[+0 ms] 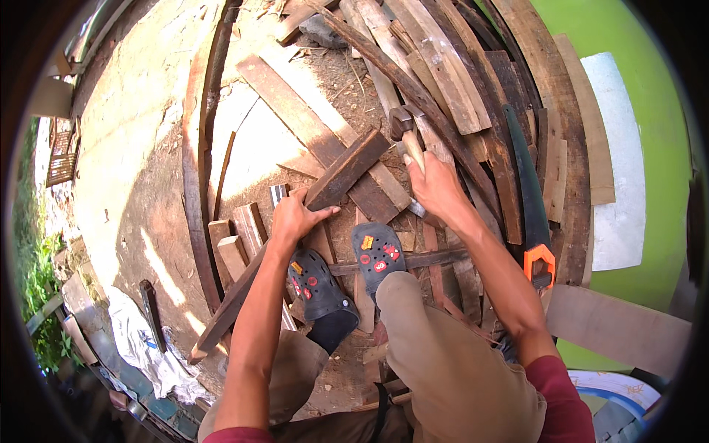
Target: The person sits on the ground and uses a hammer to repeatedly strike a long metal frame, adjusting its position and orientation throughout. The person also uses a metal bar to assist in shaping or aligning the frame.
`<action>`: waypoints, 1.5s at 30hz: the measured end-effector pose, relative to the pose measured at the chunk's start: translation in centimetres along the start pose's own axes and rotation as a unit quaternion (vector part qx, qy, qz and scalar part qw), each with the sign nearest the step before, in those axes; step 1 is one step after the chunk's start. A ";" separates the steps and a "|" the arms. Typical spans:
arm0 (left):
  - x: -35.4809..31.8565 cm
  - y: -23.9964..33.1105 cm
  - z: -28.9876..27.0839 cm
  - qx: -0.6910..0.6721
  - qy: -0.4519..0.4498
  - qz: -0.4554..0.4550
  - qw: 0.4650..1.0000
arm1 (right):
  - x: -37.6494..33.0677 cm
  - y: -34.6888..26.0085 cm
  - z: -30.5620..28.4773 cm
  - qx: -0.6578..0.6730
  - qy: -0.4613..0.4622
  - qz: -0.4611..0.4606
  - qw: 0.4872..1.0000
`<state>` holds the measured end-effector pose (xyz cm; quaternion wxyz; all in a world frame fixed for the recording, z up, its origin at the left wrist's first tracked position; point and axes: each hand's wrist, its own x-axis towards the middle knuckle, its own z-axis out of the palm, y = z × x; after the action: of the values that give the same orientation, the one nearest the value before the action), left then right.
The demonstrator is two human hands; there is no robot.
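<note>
Dark weathered wood is the thing in hand: a short dark plank [347, 168] lies at a slant in the middle of the scene, its near end under my left hand [295, 219]. That hand presses flat on it with fingers spread, I think to keep the piece from jumping. My right hand [436, 184] is closed around the pale wooden handle of a hammer [405, 127], whose dark metal head stands just far of the plank's upper end, raised a little over the boards.

Under the plank are more loose boards [310, 125], crossing each other on the bare ground. Near me, two black clogs [347, 277] with small red and yellow badges stand on the slats, probably to hold them steady by weight. To the right a handsaw [533, 214] with dark blade and orange handle rests along the curved planks, close enough for reach. Far right is a green wall [650, 88] with a pale rectangular panel; no signs I can see.
</note>
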<state>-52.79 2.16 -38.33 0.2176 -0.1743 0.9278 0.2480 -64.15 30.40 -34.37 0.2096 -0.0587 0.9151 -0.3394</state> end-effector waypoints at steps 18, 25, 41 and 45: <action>-1.5 0.8 1.3 0.053 0.063 -0.002 0.997 | 1.4 -3.5 -2.4 0.068 0.087 -0.024 0.994; -1.8 0.7 1.0 0.044 0.054 -0.008 0.998 | -0.6 -7.9 -4.8 0.187 0.177 -0.075 0.963; -1.6 1.2 0.7 0.044 0.019 -0.033 0.998 | 0.4 -4.0 -3.7 0.197 0.075 -0.013 0.978; -1.4 0.8 1.0 0.049 0.027 -0.028 0.998 | 1.5 1.0 -1.6 0.091 0.008 -0.006 0.996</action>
<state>-51.68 3.68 -38.12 0.2076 -0.1962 0.9392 0.1907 -66.12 31.74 -34.48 0.2049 -0.0425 0.8818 -0.4226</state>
